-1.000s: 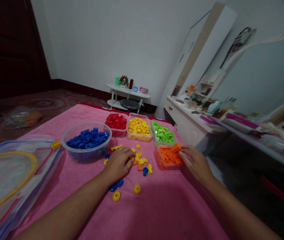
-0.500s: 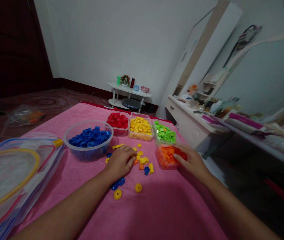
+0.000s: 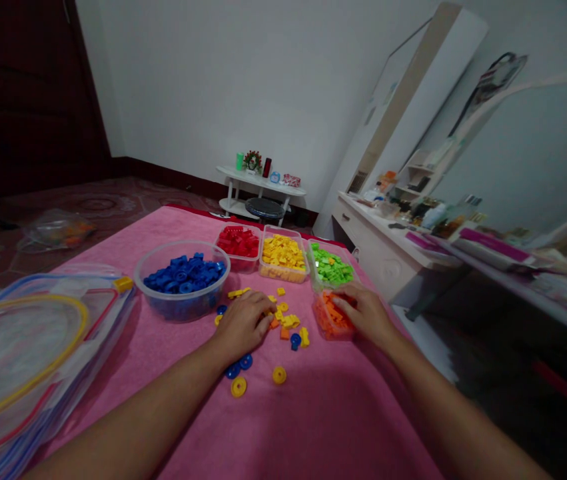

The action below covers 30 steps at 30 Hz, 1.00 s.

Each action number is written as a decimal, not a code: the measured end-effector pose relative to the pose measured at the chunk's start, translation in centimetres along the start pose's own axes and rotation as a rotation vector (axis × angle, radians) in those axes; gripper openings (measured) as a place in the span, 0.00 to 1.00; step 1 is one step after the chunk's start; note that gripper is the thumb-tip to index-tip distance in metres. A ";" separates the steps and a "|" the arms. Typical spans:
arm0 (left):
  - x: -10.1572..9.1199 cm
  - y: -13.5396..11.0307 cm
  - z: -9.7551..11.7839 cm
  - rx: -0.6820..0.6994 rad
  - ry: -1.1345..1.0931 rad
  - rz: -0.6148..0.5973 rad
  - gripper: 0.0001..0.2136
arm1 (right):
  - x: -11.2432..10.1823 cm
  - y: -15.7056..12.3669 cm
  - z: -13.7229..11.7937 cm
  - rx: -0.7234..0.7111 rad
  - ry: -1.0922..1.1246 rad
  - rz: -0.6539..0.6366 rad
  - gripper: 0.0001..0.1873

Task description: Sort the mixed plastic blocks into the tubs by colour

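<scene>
My left hand (image 3: 244,325) rests palm down on the pink cloth (image 3: 313,407), fingers curled together at the edge of a loose pile of yellow bricks (image 3: 290,321). Whatever lies under those fingertips is hidden. Over the right side of a clear box of orange bricks (image 3: 332,320) is my right hand (image 3: 367,315), its fingers stretched across the rim and the thumb apart from them. Close to the left hand lie an orange brick (image 3: 284,334), a blue wheel (image 3: 296,340) and a yellow wheel (image 3: 279,375).
Behind the pile stand a round tub of blue bricks (image 3: 183,277) and boxes of red bricks (image 3: 238,242), yellow bricks (image 3: 283,253) and green bricks (image 3: 332,267). Clear zip bags (image 3: 28,353) cover the left side. A white dresser (image 3: 388,247) stands at the right.
My right hand has shifted slightly left, further over the orange box. My left hand stays by the loose pile. The whole view has moved a little to the right.
</scene>
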<state>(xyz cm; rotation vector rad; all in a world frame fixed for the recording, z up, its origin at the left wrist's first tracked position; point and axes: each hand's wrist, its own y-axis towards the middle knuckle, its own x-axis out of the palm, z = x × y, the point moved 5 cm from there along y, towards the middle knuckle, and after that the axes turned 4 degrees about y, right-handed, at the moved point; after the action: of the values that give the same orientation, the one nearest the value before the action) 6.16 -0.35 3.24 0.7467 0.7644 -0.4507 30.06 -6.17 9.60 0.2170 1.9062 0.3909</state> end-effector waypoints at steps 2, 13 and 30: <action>-0.2 0.1 0.1 -0.007 -0.041 0.010 0.08 | 0.0 0.3 -1.1 -0.026 -0.018 -0.024 0.12; -3.1 -0.4 -1.5 -0.314 -0.846 0.371 0.22 | 2.5 4.5 -13.6 -0.125 0.302 -0.097 0.09; -6.6 0.7 0.1 -0.340 -1.120 0.557 0.27 | 13.6 -2.6 -20.2 0.328 1.203 -1.009 0.19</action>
<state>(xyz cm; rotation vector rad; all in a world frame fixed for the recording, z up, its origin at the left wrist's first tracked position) 2.35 0.69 8.59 0.2654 -0.4168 -0.1610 6.44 -7.36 3.34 -0.9615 2.8916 -0.6422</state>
